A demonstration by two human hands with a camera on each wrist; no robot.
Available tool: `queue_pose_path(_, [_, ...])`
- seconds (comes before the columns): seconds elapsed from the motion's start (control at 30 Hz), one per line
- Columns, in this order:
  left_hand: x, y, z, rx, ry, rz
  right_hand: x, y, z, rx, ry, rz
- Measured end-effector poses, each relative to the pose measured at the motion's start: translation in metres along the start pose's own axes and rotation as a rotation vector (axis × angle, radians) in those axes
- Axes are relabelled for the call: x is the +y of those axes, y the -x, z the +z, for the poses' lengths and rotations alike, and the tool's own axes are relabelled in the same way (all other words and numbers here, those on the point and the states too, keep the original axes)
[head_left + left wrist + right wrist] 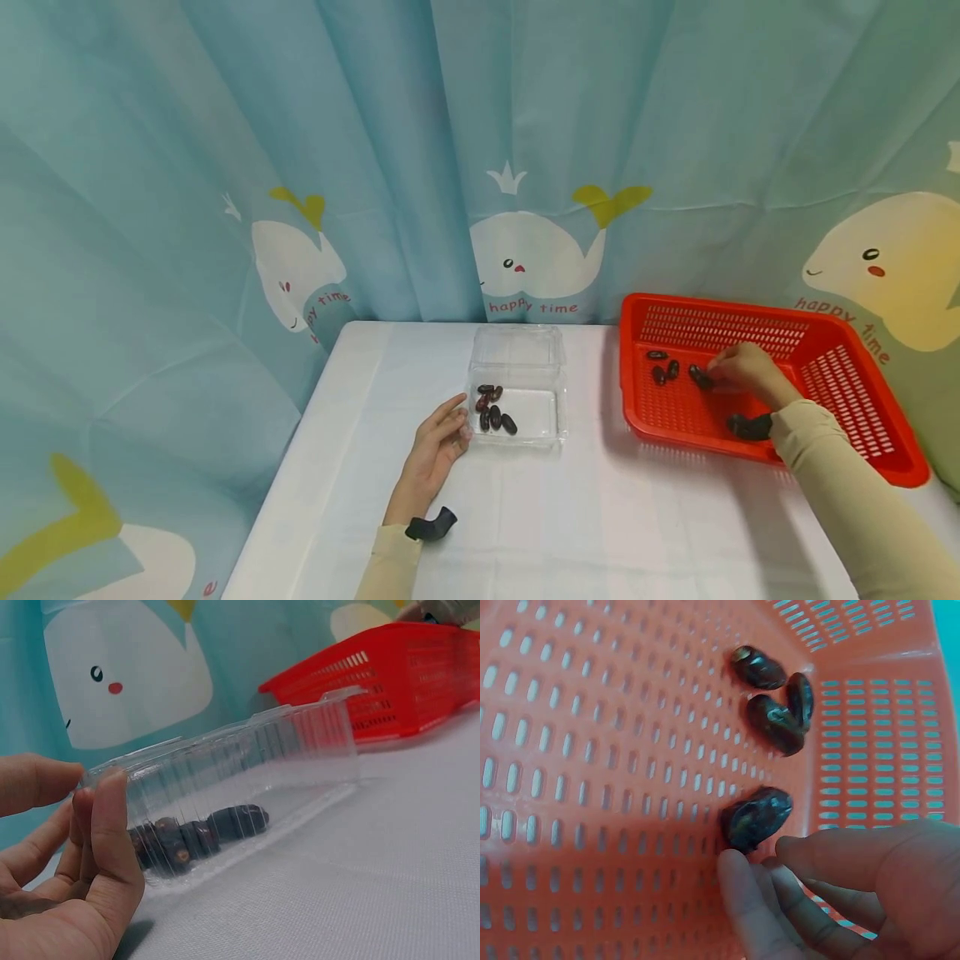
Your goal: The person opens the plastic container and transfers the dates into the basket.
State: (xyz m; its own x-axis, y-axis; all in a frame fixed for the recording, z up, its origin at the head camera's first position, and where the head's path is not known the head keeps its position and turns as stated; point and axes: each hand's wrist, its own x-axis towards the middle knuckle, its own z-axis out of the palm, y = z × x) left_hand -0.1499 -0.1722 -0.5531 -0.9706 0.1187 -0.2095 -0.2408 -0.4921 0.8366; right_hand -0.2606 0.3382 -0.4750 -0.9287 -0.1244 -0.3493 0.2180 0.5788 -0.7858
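My left hand [437, 450] pinches the left rim of a clear plastic clamshell box [247, 742] between thumb and fingers. The box stands on the table with its lid [517, 346] folded back, and several dark brown dates [495, 417] lie in its left part. Over on the right, my right hand [742, 371] reaches down into a red plastic basket [892, 417]. Its thumb and fingertips are right at the near end of a glossy date [757, 817], with the thumb held apart from the index finger. Beyond it, three more dates [776, 724] lie close together on the basket floor.
A white cloth covers the table [360, 475]. Behind it hangs a blue-green curtain [390, 167] printed with whales, close to the table's back edge. The basket's slotted walls rise around the right hand, and table surface lies between box and basket.
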Motion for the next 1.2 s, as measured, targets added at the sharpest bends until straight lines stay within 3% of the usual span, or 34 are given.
queue_pose_path(0.27, [-0.001, -0.003, 0.0, 0.025, -0.022, -0.02, -0.019, 0.006, 0.001, 0.009, 0.05, -0.04])
queue_pose_path(0.5, [-0.001, -0.004, 0.0, 0.042, -0.009, -0.02, -0.042, 0.008, 0.004, 0.003, 0.029, -0.038])
queue_pose_path(0.8, [-0.002, -0.002, -0.002, 0.051, 0.004, -0.026, -0.071, 0.021, 0.02, 0.016, 0.069, -0.126])
queue_pose_path(1.2, [0.001, -0.001, 0.001, 0.014, -0.006, -0.01, -0.104, 0.039, 0.047, 0.032, 0.07, -0.212])
